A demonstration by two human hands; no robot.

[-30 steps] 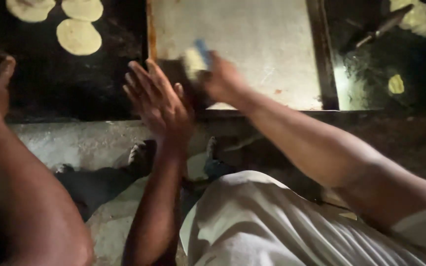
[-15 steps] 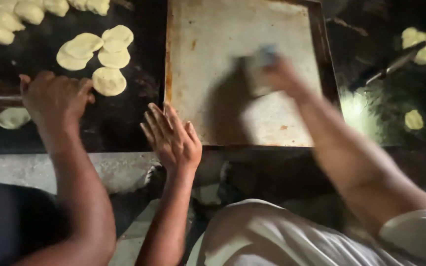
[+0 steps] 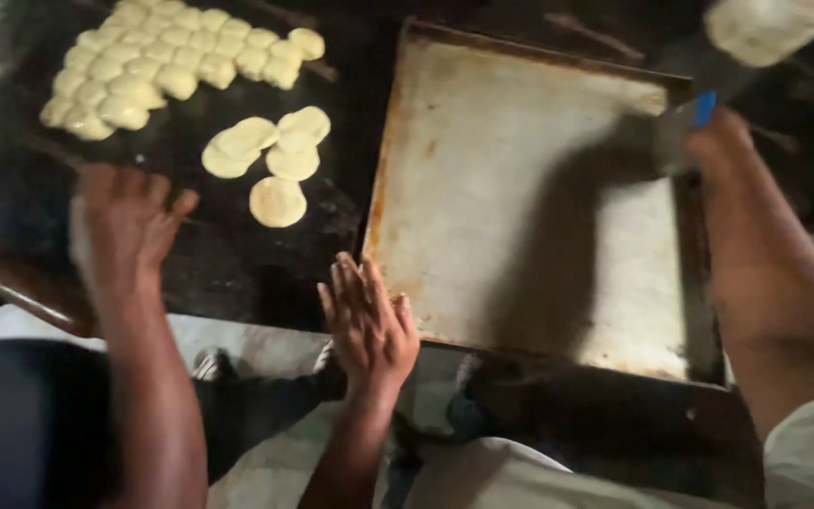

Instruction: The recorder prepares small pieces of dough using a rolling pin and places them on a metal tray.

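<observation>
— What is the tray (image 3: 520,207) made of?
— Dull, floured metal, rusty along its edges.
— And at ten o'clock?
— Soft, matt dough rounds (image 3: 277,201) on a dark, matt board (image 3: 228,254).

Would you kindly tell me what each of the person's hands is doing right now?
Left hand: open, flat, at the metal tray's near corner.
Right hand: closed on a blue-edged scraper at the tray's far corner.

a cluster of small pale dough balls (image 3: 176,71) is sitting at the far left of a dark work surface (image 3: 228,254), four flattened dough discs (image 3: 270,155) are lying just beside it, and a co-worker's hand (image 3: 124,226) is resting on that surface near a wooden rolling pin (image 3: 25,297).
</observation>
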